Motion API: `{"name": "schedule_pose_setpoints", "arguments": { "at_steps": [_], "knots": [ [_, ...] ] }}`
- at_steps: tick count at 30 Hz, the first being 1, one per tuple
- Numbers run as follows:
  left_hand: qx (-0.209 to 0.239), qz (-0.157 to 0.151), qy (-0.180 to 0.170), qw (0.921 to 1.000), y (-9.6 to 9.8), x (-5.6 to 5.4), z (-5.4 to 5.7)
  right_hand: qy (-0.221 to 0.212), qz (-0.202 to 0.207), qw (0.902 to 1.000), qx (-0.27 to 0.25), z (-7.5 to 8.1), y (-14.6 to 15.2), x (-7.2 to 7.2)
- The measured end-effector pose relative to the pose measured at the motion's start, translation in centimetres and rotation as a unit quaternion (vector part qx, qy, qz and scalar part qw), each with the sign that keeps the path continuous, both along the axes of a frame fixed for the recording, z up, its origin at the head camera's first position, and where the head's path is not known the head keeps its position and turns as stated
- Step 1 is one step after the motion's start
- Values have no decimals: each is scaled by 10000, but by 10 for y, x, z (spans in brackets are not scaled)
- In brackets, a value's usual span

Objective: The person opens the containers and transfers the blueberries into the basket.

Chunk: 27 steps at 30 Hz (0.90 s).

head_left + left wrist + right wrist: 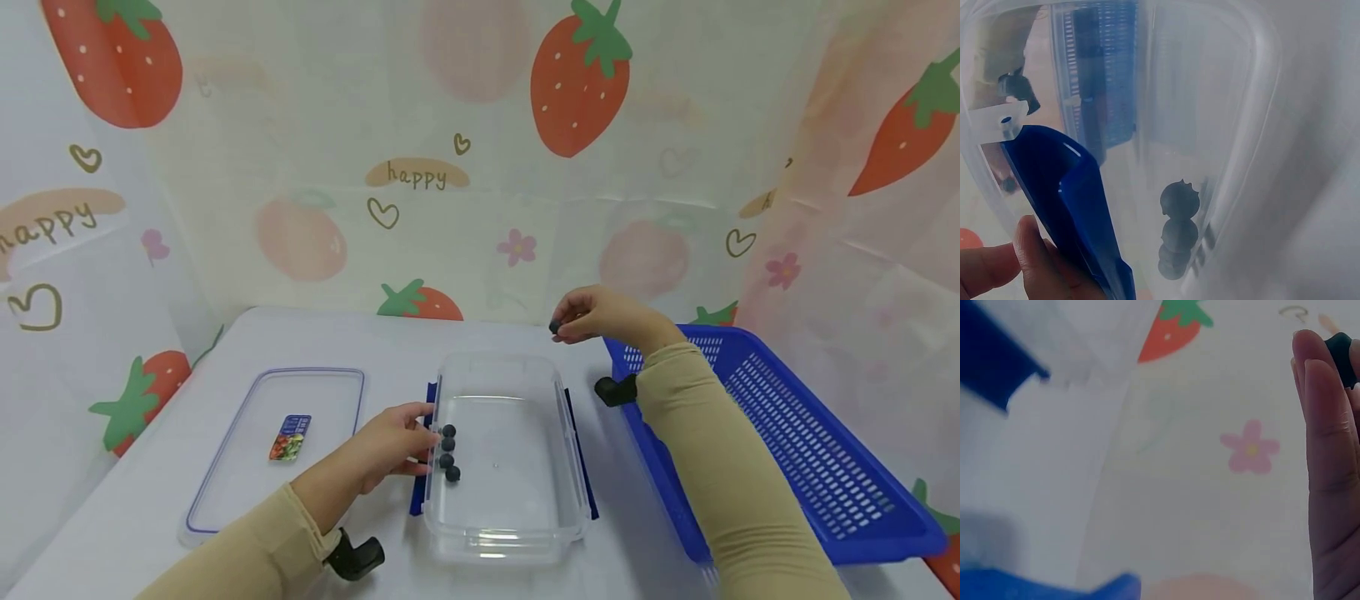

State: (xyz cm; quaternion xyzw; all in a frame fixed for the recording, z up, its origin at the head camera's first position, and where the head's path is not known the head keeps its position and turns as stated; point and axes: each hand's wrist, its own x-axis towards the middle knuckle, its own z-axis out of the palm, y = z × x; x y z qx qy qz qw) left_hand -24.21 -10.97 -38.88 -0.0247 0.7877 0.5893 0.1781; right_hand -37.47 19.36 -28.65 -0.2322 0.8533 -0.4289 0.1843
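A clear plastic container (510, 467) with blue side latches (1079, 200) stands in the middle of the table. Several dark blueberries (447, 444) lie in a row inside it along the left wall. My left hand (390, 446) rests against that wall, its fingers (1035, 262) at the blue latch. Beyond the container's far right corner, raised in the air, my right hand (592, 315) pinches one blueberry (554, 327) between thumb and fingers. That same blueberry (1341, 359) shows only partly in the right wrist view, at the fingertips.
On the left a clear lid (232, 483) with a blue seal lies flat, bearing a small colourful label (290, 437). A blue perforated basket (795, 433) stands on the right, partly under my right forearm. A printed cloth backdrop (480, 233) hangs behind the white table (375, 333).
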Motion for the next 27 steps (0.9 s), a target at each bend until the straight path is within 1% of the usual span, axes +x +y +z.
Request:
{"name": "schedule_pose_setpoints", "arguments": {
  "at_steps": [4, 7, 9, 12, 14, 16, 21, 27],
  "knots": [
    [3, -11, -6, 10000, 1, 0, -1, 112, -199, 9997, 111, 1, 31, 3],
    [-11, -12, -8, 10000, 1, -1, -1, 145, -424, 9990, 86, -1, 55, 4],
    [-11, -11, -16, 10000, 1, -1, -1, 128, -591, 9982, 49, -4, 70, 4],
    [-11, -7, -34, 10000, 1, -1, -1, -12, -843, 9964, 21, -11, 88, 3],
    [1, -4, -52, 10000, 1, -2, -1, -78, -940, 9955, 37, -16, 98, 2],
    [-7, -2, -55, 10000, 1, -2, -1, -139, -1016, 9947, 59, -21, 106, 2],
    [-24, 3, -44, 10000, 2, -1, 1, -132, -1112, 9937, 98, -29, 119, 2],
    [-44, 33, -50, 10000, 2, -1, 1, -302, -1162, 9927, -113, -35, 126, 1]
  ]
}}
